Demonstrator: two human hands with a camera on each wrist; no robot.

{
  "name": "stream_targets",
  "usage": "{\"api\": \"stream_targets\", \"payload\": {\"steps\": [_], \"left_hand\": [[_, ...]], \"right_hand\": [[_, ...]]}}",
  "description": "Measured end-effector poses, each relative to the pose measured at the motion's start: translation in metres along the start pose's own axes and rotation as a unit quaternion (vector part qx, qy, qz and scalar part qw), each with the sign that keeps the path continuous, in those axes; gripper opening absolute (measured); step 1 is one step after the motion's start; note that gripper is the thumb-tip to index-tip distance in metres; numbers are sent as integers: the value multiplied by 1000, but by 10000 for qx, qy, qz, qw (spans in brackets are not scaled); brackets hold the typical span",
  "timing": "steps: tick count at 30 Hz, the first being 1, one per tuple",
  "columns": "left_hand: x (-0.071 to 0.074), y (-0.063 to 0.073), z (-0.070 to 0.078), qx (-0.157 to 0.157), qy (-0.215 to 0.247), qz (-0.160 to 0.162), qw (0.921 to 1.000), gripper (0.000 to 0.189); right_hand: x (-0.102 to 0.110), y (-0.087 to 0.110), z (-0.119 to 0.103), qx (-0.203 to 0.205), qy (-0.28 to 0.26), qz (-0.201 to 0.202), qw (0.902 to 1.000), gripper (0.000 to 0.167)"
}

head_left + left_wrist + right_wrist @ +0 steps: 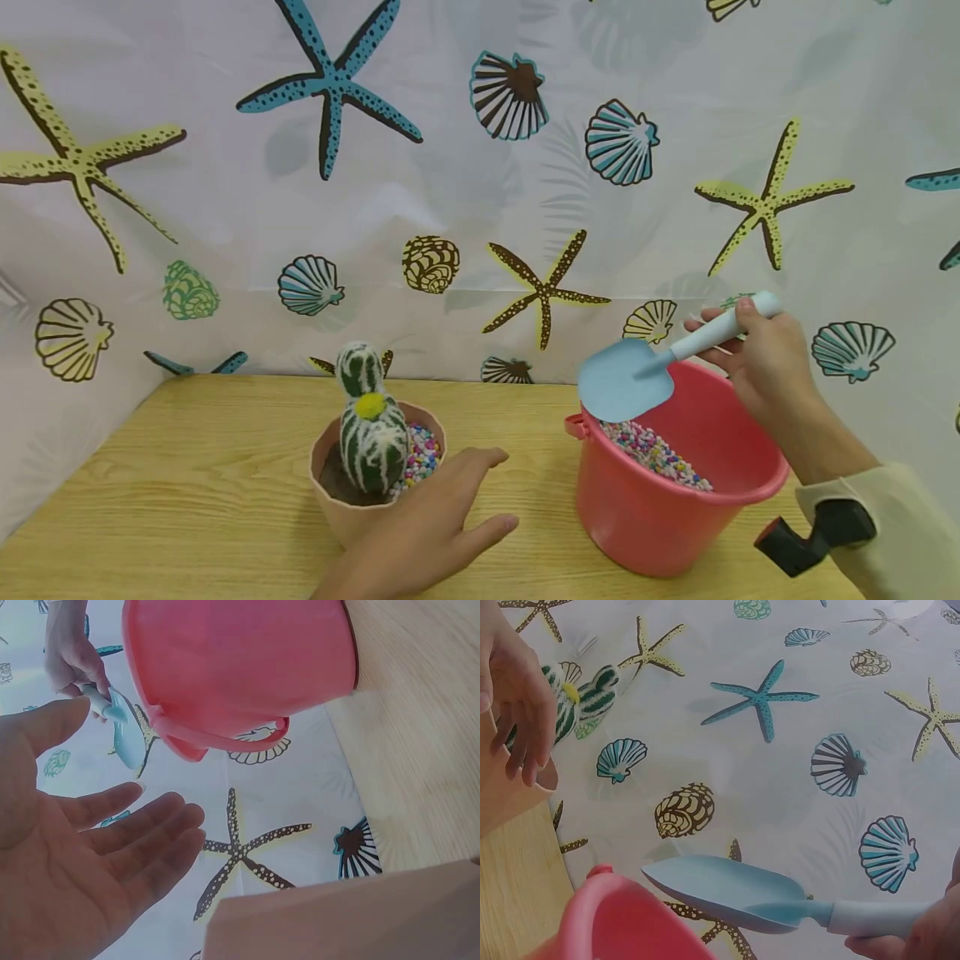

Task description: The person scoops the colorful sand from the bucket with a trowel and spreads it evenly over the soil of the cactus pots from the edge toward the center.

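A pale-blue garden trowel [626, 379] slants, blade lowermost, above the rim of an upright red bucket [667, 529] part-filled with multicolored pebbles [656, 457]; left of the bucket, a peach pot [337, 510] holds a white-streaked green cactus [375, 454].

Below the right grip [765, 362] and the shovel [622, 379] in it, a bucket [637, 517] with beads [660, 458] inside stands on the desk [187, 483] right of the left grip [427, 521], while a pot [337, 508], holding a cactus [375, 450] and more beads [423, 454], stands behind and left of that grip, a cloth [450, 192] behind both.
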State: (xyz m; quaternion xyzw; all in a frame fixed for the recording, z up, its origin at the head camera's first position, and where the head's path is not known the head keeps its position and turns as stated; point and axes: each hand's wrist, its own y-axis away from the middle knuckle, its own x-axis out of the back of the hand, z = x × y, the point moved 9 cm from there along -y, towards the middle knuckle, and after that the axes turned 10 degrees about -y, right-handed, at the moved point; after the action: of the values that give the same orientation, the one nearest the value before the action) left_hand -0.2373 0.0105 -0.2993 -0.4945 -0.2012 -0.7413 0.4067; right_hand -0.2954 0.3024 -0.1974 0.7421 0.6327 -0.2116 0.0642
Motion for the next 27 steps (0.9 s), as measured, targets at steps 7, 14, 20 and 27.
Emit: {"api": "stream_targets", "payload": {"steps": [7, 14, 20, 27], "left_hand": [[-4, -15, 8, -182, -180, 136, 9996, 68], [-9, -32, 13, -131, -52, 109, 9998, 73], [-15, -47, 16, -69, 333, 223, 9992, 80], [-22, -64, 18, -77, 608, 359, 9975, 83]], "right_hand": [[24, 0, -2, 101, 16, 245, 9996, 22], [40, -3, -3, 443, 104, 436, 9980, 17], [43, -9, 1, 846, 201, 280, 9958, 20], [36, -15, 10, 1090, 1025, -177, 9886, 19]]}}
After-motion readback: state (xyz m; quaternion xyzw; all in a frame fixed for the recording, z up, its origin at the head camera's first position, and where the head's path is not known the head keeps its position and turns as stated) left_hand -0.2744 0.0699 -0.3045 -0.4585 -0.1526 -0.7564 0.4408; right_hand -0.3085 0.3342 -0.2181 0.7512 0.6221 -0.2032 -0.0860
